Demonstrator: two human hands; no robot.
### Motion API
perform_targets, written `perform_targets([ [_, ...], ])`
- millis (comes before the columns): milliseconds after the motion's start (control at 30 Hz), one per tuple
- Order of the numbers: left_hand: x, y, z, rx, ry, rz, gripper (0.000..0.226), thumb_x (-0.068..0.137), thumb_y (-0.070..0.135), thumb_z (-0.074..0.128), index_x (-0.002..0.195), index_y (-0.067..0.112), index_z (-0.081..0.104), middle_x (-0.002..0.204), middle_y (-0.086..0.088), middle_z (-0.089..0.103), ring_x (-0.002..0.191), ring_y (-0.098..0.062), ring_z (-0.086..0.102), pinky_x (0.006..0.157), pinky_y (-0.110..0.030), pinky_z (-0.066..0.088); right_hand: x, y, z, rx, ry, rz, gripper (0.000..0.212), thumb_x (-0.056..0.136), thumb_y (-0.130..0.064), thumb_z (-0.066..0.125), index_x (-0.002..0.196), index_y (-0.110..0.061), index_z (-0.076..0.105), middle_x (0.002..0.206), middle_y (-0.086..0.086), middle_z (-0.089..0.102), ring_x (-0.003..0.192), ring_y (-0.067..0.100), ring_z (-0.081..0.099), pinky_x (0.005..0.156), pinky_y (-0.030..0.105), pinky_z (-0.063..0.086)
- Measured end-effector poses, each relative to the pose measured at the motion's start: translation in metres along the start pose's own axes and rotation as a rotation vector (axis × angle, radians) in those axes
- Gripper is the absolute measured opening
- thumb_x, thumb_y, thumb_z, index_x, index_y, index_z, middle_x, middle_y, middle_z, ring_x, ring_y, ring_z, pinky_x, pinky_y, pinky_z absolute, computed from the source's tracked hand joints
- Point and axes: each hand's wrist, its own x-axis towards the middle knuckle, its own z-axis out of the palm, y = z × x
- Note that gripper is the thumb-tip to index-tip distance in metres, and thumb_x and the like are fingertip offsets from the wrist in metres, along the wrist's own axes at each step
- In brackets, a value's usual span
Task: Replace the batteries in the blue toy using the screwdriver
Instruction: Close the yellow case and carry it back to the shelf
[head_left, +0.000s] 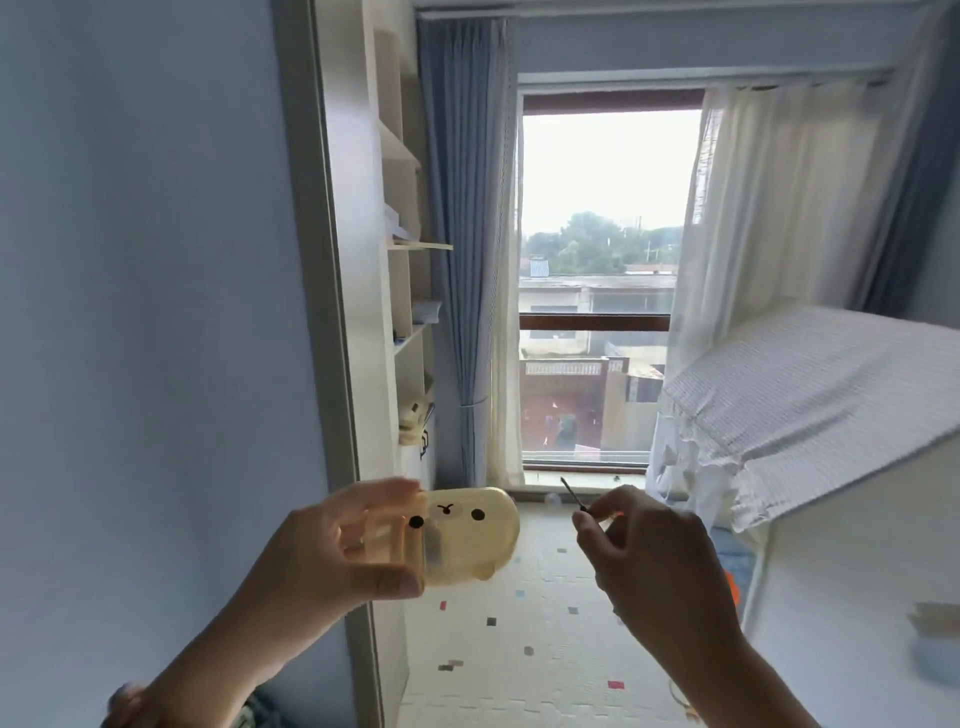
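Note:
My left hand (337, 551) grips a translucent yellowish plastic case (467, 535) with a cartoon face of two black dots and a small mouth, held up in front of me. My right hand (639, 551) pinches a small screwdriver (574, 496) whose thin dark shaft points up and to the left; a bit of orange handle shows between the fingers. The screwdriver tip is apart from the case, a short way to its right. No blue toy or batteries can be made out in this view.
A blue wall and a white shelving unit (405, 291) stand at left, a window with curtains (597, 291) straight ahead. A white playhouse with a ruffled striped roof (810, 405) is at right. A cream floor mat (519, 649) with small coloured squares lies below.

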Motion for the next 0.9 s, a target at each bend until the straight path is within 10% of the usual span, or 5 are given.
perform_targets([
  [900,0.531,-0.156,0.085,-0.036,-0.151,0.044,0.074,0.045,0.033,0.099,0.113,0.044,0.072,0.113,0.023,0.073,0.108,0.0,0.068,0.094,-0.035,0.056,0.401,0.222,0.215,-0.061,0.042,0.196,0.02,0.085,-0.046,0.068,0.081,-0.027,0.069,0.053,-0.008,0.069,0.044,0.01,0.067,0.056,0.032,0.059],
])
